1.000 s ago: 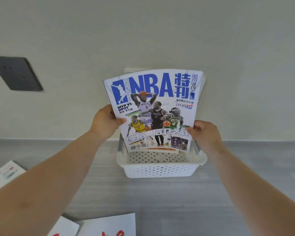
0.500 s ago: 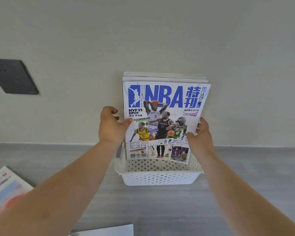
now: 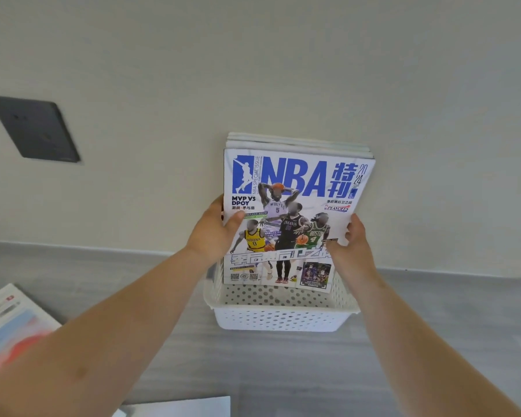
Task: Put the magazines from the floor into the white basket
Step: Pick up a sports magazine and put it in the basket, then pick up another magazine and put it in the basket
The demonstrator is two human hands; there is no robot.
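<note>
While your left hand (image 3: 214, 236) pinches the NBA magazine (image 3: 295, 218) by its left edge, thumb on the cover, your right hand (image 3: 352, 245) grips the right edge. The magazine's lower end sits inside the white basket (image 3: 283, 320), in front of other magazines (image 3: 298, 142) leaning on the wall (image 3: 283, 70). A loose magazine (image 3: 9, 323) lies on the floor (image 3: 283, 371) at left.

The magazine (image 3: 295, 188) under my fingers (image 3: 236, 217) is smooth coated paper, and its printed cover is faintly glossy. The basket (image 3: 280, 319) is white moulded plastic, perforated, with a dull sheen. I see a matt grey wood-grain floor (image 3: 283, 371), a flat matt painted wall (image 3: 253, 70) and a dark matt plastic wall plate (image 3: 35, 129).
</note>
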